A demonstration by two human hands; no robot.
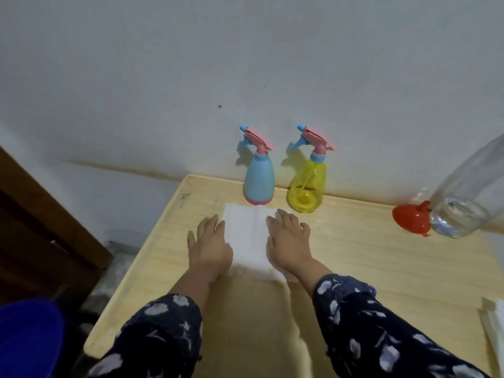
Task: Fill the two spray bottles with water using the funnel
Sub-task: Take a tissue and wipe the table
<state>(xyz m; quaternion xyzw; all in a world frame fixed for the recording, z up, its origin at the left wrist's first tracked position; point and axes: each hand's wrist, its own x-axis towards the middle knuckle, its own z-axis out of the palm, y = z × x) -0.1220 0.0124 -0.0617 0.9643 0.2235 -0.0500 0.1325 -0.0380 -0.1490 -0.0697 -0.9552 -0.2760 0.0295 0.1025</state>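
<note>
Two spray bottles stand upright at the back of the table against the wall, both with pink and blue trigger heads screwed on: a blue one (259, 178) on the left and a clear yellow one (306, 186) on the right. A red funnel (413, 218) lies on its side at the right, beside a large clear plastic water bottle (469, 197). My left hand (208, 245) and my right hand (286, 241) lie flat, fingers straight, on the two sides of a white cloth (246, 238) spread in front of the bottles.
The light wooden table (381, 263) has a raised rim and stands against a pale wall. Something white (495, 323) lies at its right edge. A dark wooden door (41, 227) and a blue object (27, 336) are to the left, beyond the table's edge.
</note>
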